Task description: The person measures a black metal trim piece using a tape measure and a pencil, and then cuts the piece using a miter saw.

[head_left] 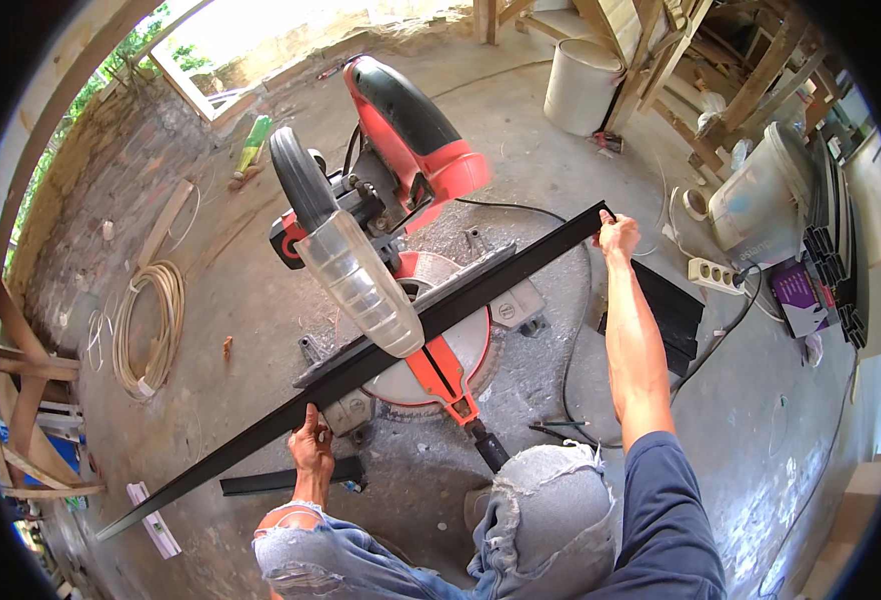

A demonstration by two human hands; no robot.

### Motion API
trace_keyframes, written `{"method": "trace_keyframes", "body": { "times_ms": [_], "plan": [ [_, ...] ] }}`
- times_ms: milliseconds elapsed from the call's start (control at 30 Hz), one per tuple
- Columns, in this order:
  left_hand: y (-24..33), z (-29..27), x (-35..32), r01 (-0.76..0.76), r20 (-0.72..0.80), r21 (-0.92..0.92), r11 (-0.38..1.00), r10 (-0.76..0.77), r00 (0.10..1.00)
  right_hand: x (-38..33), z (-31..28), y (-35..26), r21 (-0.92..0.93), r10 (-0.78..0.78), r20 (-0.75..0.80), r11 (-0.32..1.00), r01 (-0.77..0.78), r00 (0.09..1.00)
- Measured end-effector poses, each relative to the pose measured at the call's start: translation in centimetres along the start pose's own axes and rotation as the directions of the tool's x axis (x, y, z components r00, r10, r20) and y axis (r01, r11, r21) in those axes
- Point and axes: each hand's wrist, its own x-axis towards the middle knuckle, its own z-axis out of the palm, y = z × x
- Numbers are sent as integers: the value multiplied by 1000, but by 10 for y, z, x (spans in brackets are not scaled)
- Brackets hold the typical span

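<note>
A long black profile (521,265) lies slanting across the red and grey mitre saw (431,160), against its fence. My right hand (619,237) is closed around the profile's upper right end. Further down its length, left of the saw's base, my left hand (311,447) grips the near edge, thumb up on it. The profile's far left end reaches low over the floor. The saw head is raised, and its clear blade guard (356,280) overlaps the profile; the blade is mostly hidden. The saw's round turntable (476,335) shows beneath.
A short black offcut (291,480) lies near my left knee, a spirit level (156,522) left of it. Coiled tubing (146,330) rests further left. To the right are black pieces (661,315), a power strip (716,275), cables and a bucket (766,195).
</note>
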Motion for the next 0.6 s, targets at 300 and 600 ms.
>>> {"method": "trace_keyframes", "body": {
  "times_ms": [300,600],
  "plan": [
    [11,13,-14,-127,55,147,981,120,991,-4,0,-1,-62,-18,24,998,19,1000],
    [17,1,-4,-50,100,517,855,-2,995,7,8,9,-369,-158,45,915,164,986]
  ]
}}
